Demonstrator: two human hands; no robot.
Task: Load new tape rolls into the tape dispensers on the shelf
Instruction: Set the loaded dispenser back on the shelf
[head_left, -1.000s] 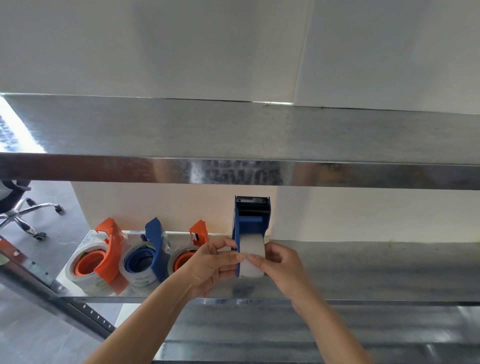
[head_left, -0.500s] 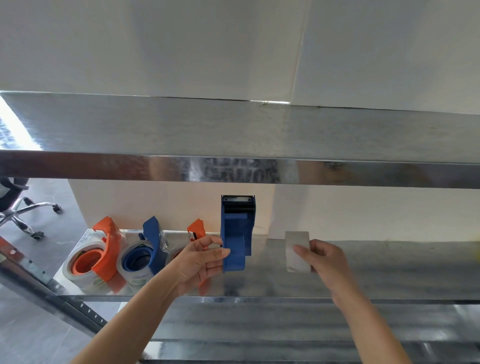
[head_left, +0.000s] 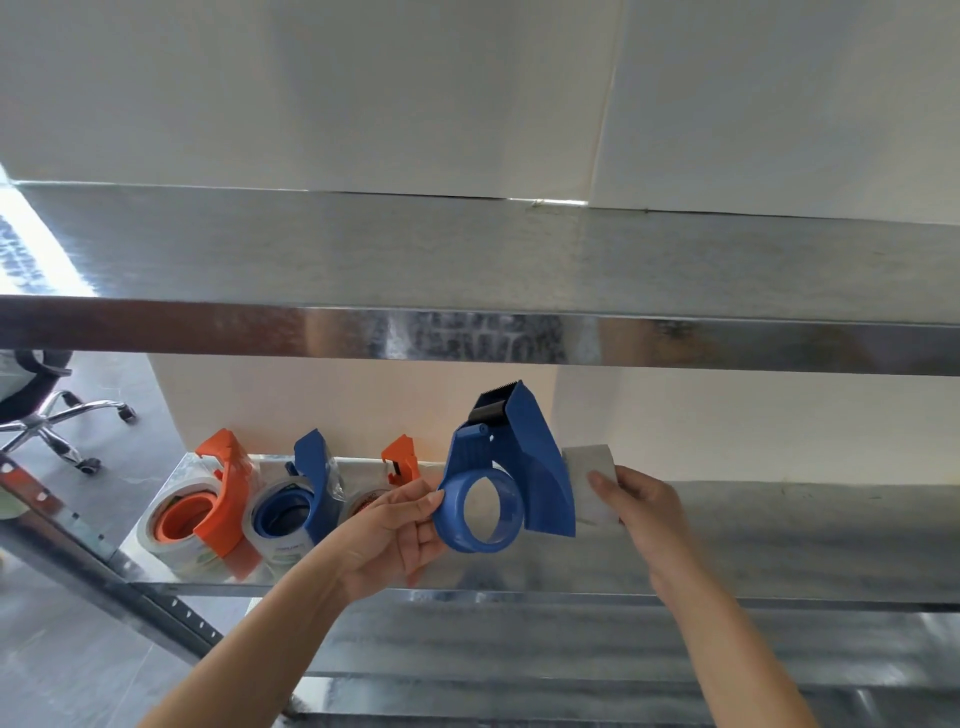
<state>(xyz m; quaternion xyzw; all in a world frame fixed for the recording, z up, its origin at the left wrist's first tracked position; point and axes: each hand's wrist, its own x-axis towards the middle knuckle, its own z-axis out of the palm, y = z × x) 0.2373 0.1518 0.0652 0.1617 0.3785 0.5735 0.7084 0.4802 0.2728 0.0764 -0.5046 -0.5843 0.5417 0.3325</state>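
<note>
**Empty blue dispenser in left hand, clear roll in right**

Left hand (head_left: 400, 540) at centre frame, grip clenched on the rim of an empty blue tape dispenser (head_left: 506, 478); thumb on the ring's left edge, fingers behind it. Dispenser held side-on above the middle shelf (head_left: 779, 540), hub ring open and bare, black serrated blade pointing to upper right. Right hand (head_left: 641, 506) just right of it, grip pinching a clear tape roll (head_left: 592, 480) edge-on; roll sits partly behind the dispenser's back edge, contact between the two cannot be told.

Lower left of frame, on the same shelf: orange dispenser (head_left: 208, 512) loaded with a roll, blue dispenser (head_left: 293, 512) loaded beside it, then a second orange dispenser (head_left: 397, 465) mostly hidden by the left hand. Upper shelf (head_left: 467, 260) spans the frame above, bare metal. Office chair base (head_left: 62, 421) at far left on the floor.
</note>
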